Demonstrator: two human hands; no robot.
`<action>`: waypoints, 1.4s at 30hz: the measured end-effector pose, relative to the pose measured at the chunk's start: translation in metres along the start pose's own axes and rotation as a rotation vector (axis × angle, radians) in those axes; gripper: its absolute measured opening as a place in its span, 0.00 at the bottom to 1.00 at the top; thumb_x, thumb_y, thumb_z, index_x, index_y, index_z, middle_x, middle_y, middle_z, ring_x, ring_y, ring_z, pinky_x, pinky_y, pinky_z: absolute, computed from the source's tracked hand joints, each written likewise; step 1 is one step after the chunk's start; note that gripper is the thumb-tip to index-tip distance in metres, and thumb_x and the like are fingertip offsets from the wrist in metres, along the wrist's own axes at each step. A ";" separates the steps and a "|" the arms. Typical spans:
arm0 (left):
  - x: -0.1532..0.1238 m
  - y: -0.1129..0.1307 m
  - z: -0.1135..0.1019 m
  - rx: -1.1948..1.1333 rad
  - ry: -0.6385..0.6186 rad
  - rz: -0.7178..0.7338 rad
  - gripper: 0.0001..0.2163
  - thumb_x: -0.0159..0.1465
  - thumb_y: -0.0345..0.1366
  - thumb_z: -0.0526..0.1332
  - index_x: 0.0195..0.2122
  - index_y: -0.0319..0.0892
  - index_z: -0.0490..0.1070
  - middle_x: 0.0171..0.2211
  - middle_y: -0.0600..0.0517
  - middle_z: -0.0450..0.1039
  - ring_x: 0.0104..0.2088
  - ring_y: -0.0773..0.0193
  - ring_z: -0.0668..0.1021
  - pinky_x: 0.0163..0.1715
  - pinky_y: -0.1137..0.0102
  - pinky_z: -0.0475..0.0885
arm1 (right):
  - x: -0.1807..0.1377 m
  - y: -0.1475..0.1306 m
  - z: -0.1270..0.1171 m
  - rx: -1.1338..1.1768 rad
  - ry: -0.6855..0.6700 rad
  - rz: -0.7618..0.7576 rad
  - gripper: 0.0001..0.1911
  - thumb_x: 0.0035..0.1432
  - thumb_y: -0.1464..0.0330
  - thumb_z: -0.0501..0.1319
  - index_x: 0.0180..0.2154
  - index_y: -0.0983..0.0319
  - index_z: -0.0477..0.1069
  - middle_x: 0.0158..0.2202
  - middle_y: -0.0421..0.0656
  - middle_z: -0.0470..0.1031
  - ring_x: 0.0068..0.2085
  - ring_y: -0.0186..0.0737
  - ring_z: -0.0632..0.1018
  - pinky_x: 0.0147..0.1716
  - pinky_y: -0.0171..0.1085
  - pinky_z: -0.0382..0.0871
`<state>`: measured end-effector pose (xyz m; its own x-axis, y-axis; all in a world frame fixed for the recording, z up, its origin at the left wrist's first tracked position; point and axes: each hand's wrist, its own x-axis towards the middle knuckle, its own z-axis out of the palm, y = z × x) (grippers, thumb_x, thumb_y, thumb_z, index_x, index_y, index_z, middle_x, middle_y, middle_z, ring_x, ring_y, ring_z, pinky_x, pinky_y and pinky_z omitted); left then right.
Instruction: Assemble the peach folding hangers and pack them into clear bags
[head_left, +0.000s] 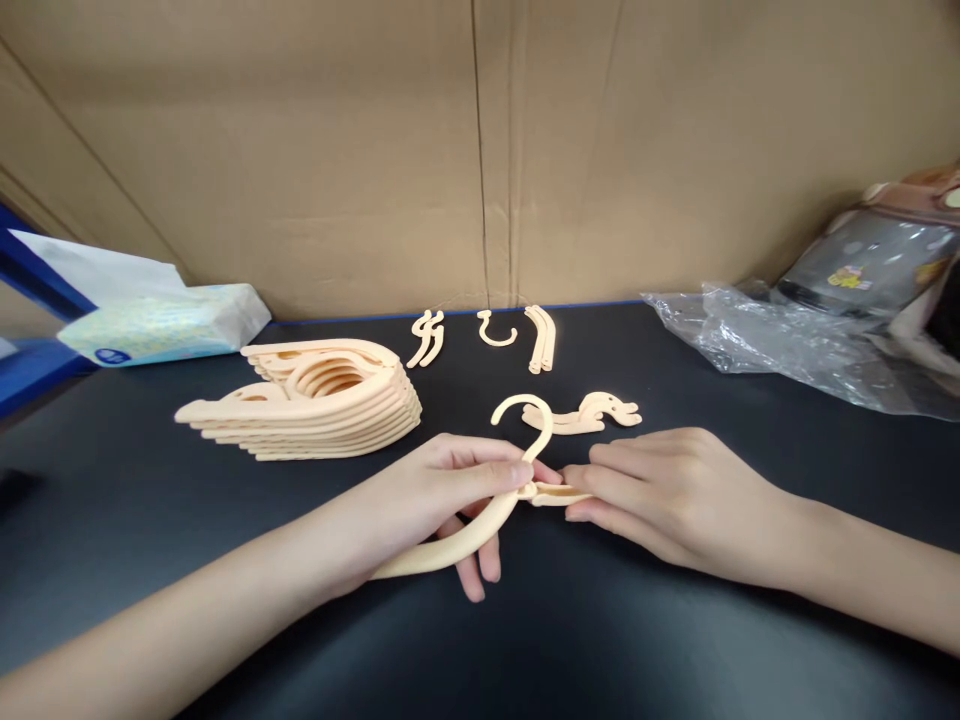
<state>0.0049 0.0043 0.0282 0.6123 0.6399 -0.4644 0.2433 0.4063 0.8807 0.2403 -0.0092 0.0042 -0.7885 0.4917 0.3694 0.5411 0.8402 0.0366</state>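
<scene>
My left hand [457,490] pinches a cream plastic folding hanger [469,535] just below its curved hook, which points up. One arm of that hanger runs down to the left under my wrist. On its other side, my right hand [667,490] has its fingers closed around the short right arm, whose far end is hidden under them. Behind my hands lie loose hanger arms [581,415] in the same cream plastic. To the left sits a stack of folded hangers [337,410].
Farther back are an S-shaped pair of pieces [427,338], a loose hook [497,330] and some curved bars [541,338]. A tissue pack [169,320] is at the left, clear plastic bags [787,345] and a clear container [862,260] at the right. Cardboard [337,150] walls the black table's back.
</scene>
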 end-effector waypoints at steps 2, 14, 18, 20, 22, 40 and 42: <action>-0.001 0.000 -0.002 0.016 -0.024 -0.012 0.15 0.67 0.44 0.58 0.47 0.40 0.75 0.18 0.53 0.72 0.19 0.69 0.76 0.20 0.79 0.74 | 0.001 0.000 0.000 -0.030 0.021 -0.014 0.15 0.69 0.65 0.50 0.37 0.61 0.74 0.24 0.36 0.70 0.21 0.33 0.69 0.23 0.35 0.57; 0.002 -0.002 0.000 0.018 -0.035 0.018 0.10 0.64 0.39 0.62 0.40 0.38 0.75 0.23 0.54 0.73 0.25 0.69 0.76 0.25 0.76 0.75 | 0.000 -0.005 0.001 -0.160 0.093 -0.079 0.12 0.68 0.67 0.54 0.34 0.62 0.73 0.22 0.36 0.69 0.21 0.34 0.67 0.23 0.37 0.54; 0.001 -0.001 0.002 0.000 -0.016 0.018 0.08 0.63 0.38 0.63 0.38 0.38 0.75 0.27 0.54 0.74 0.27 0.68 0.78 0.26 0.76 0.76 | 0.000 -0.005 -0.001 -0.228 0.119 -0.072 0.13 0.68 0.67 0.53 0.33 0.62 0.73 0.20 0.35 0.67 0.20 0.34 0.65 0.22 0.37 0.53; 0.001 -0.001 0.004 -0.009 -0.003 0.021 0.07 0.63 0.36 0.63 0.36 0.37 0.74 0.27 0.54 0.75 0.26 0.70 0.78 0.26 0.77 0.76 | -0.001 -0.006 -0.001 -0.231 0.116 -0.083 0.13 0.68 0.67 0.53 0.34 0.62 0.73 0.20 0.35 0.67 0.20 0.34 0.65 0.22 0.37 0.54; 0.001 -0.002 0.004 -0.021 0.007 0.038 0.07 0.63 0.36 0.63 0.35 0.37 0.74 0.26 0.53 0.75 0.25 0.70 0.77 0.26 0.78 0.75 | -0.001 -0.006 0.000 -0.216 0.108 -0.090 0.12 0.68 0.67 0.54 0.36 0.63 0.74 0.21 0.35 0.68 0.21 0.34 0.66 0.22 0.37 0.54; 0.003 -0.006 0.005 -0.022 0.048 0.004 0.10 0.60 0.38 0.66 0.35 0.35 0.75 0.24 0.51 0.77 0.25 0.69 0.77 0.27 0.76 0.75 | 0.000 -0.010 -0.002 -0.130 0.026 -0.112 0.15 0.68 0.68 0.50 0.33 0.62 0.72 0.21 0.35 0.67 0.21 0.33 0.64 0.22 0.37 0.53; 0.004 -0.006 0.006 -0.017 0.048 0.009 0.10 0.59 0.38 0.66 0.34 0.35 0.75 0.24 0.52 0.76 0.25 0.69 0.77 0.28 0.76 0.75 | 0.001 -0.011 -0.003 -0.130 0.022 -0.120 0.16 0.68 0.68 0.49 0.31 0.61 0.71 0.21 0.35 0.67 0.20 0.32 0.63 0.22 0.37 0.53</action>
<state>0.0103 0.0005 0.0217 0.5778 0.6739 -0.4605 0.2244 0.4113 0.8835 0.2350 -0.0186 0.0069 -0.8436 0.3836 0.3757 0.4782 0.8549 0.2011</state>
